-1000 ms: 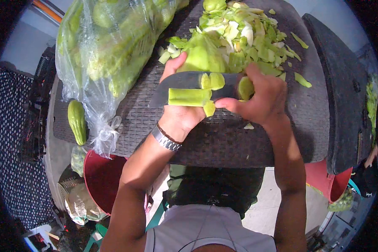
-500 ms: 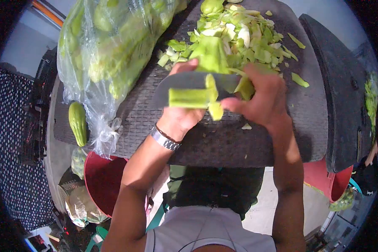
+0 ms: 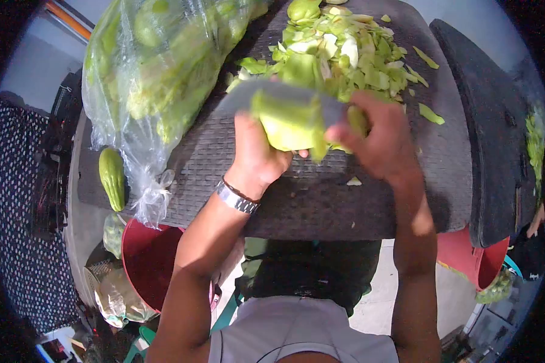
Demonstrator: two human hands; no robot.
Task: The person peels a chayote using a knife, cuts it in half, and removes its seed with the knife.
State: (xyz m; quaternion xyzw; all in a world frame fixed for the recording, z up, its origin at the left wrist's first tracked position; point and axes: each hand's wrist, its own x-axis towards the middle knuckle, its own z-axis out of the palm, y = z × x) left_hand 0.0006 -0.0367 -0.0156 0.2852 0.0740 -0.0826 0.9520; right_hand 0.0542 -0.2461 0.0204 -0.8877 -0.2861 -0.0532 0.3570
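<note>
My left hand (image 3: 255, 148), with a metal watch on the wrist, grips a pale green chayote (image 3: 301, 68) from below and the side. The grey blade of a knife (image 3: 233, 100) crosses over the chayote and blurs with motion. My right hand (image 3: 381, 136) is wrapped round the knife's handle, which is mostly hidden. Green peel (image 3: 317, 142) clings about the blade, and the flesh near my left hand looks freshly cut. Just beyond both hands lies a heap of green and white peelings (image 3: 363, 69).
A knotted clear plastic bag of chayotes (image 3: 154, 78) lies at the left of the dark woven-textured table (image 3: 345, 212). One loose chayote (image 3: 111, 178) sits beside it. Red tubs (image 3: 145, 260) stand below the table on both sides. A dark panel (image 3: 496, 139) is at right.
The chayote has turned in my left hand, showing a broader pale green face below the blade. The blade has tilted and risen slightly at its left end.
</note>
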